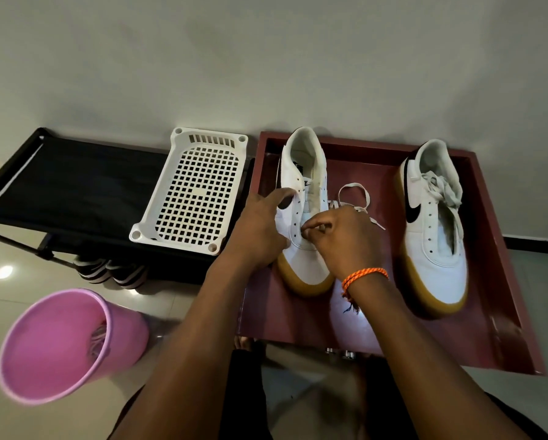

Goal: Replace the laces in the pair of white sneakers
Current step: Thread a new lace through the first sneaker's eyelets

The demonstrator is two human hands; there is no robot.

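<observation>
Sneakers (304, 217) on maroon tray (488, 300), tiled floor (28, 281); left hand (260, 230) steadies one, right hand (339, 236) pinches lace (355, 193).

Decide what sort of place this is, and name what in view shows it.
Probably a home, near where shoes are kept: a black fabric shoe rack with shoes beneath stands against a plain wall, on glossy floor tiles, beside a pink bucket.
</observation>
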